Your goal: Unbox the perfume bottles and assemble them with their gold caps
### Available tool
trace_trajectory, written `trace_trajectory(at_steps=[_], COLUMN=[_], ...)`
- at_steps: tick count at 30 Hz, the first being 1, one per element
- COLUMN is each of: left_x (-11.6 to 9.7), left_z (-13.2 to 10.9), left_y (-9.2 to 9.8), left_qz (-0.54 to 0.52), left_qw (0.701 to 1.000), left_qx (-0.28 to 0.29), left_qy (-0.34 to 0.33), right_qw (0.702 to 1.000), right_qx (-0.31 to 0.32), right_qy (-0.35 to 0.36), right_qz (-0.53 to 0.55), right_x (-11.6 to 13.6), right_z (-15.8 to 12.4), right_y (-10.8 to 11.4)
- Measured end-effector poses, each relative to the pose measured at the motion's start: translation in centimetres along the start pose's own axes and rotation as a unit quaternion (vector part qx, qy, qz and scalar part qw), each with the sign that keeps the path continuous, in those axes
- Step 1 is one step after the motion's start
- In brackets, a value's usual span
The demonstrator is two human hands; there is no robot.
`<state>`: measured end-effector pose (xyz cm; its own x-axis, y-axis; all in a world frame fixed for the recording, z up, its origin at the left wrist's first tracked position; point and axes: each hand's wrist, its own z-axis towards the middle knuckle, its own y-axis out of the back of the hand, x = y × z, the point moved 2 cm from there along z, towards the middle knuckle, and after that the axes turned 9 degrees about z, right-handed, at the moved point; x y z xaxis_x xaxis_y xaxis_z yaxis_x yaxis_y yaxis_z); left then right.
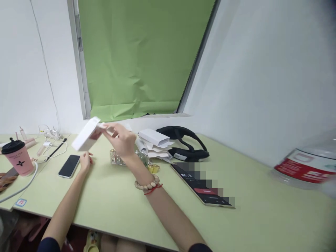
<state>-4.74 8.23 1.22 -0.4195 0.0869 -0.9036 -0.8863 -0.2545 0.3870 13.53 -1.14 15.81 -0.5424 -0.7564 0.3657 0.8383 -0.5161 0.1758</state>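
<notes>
The right hand (pixel 122 138) pinches the white box (pixel 85 136) by one end, at its nine o'clock, probably leaving the faces uncovered; the left hand (pixel 85 162) rests loose, empty, on the bench (pixel 110 206).

Well left of the right hand's fingers (pixel 109 130) stands a black-lidded pink cup (pixel 20 160); above and behind them hangs a creased green sheet (pixel 147 59)! To their right, a curved black headset (pixel 194 154), and farther right, a clear plastic bottle (pixel 306 166) banded in red and white.
</notes>
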Motion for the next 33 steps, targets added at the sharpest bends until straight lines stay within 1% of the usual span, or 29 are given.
trace_trajectory(at_steps=[1,3,6,7,8,10,12,14,16,19,20,22,26,28,31,33], left_x=[0.1,0.3,0.2,0.1,0.1,-0.1,-0.2,-0.3,-0.4,-0.5,-0.5,-0.6,-0.9,-1.1,-1.3,-1.5], left_z=[-0.1,0.0,0.8,1.2,1.7,2.7,3.6,4.1,4.3,4.3,4.2,4.1,3.7,3.5,3.3,3.1], left_y=[-0.1,-0.1,-0.2,-0.3,-0.3,-0.5,-0.8,-1.0,-1.1,-1.1,-1.1,-1.1,-1.3,-1.4,-1.9,-2.2], left_qz=[0.011,0.032,0.059,0.067,0.076,0.097,0.121,0.146,0.167,0.194,0.202,0.221,0.273,0.305,0.357,0.39], left_qw=[1.0,0.999,0.998,0.997,0.997,0.995,0.993,0.989,0.986,0.981,0.979,0.975,0.961,0.95,0.93,0.915], left_qx=[0.01,0.029,0.035,0.03,0.022,0.009,0.003,0.002,0.003,0.007,0.008,0.009,0.018,0.024,0.031,0.037], left_qy=[-0.001,-0.004,-0.009,-0.007,-0.003,0.005,0.012,0.015,0.013,0.003,-0.001,-0.01,-0.038,-0.057,-0.085,-0.1], right_qw=[0.998,0.984,0.944,0.929,0.919,0.906,0.908,0.906,0.907,0.914,0.915,0.909,0.901,0.9,0.906,0.921], right_qx=[-0.061,-0.164,-0.316,-0.356,-0.383,-0.416,-0.405,-0.37,-0.303,-0.198,-0.176,-0.155,-0.156,-0.158,-0.148,-0.151], right_qy=[-0.03,-0.073,-0.097,-0.096,-0.092,-0.084,-0.103,-0.153,-0.19,-0.197,-0.199,-0.215,-0.259,-0.268,-0.244,-0.208], right_qz=[0.005,0.009,0.005,-0.002,-0.009,-0.012,0.028,0.135,0.225,0.292,0.304,0.321,0.312,0.306,0.314,0.293], right_x=[-0.3,-1.4,-3.4,-4.2,-5.0,-6.9,-9.2,-11.6,-13.6,-15.3,-15.5,-15.6,-14.8,-14.3,-13.3,-12.6], right_z=[1.1,2.5,3.1,3.1,3.1,3.0,3.1,3.2,3.3,3.3,3.3,3.1,2.9,3.0,3.2,3.4], right_y=[0.6,2.0,4.9,6.0,7.0,9.0,10.5,11.5,11.8,11.7,11.6,11.3,10.1,9.5,8.9,8.8])
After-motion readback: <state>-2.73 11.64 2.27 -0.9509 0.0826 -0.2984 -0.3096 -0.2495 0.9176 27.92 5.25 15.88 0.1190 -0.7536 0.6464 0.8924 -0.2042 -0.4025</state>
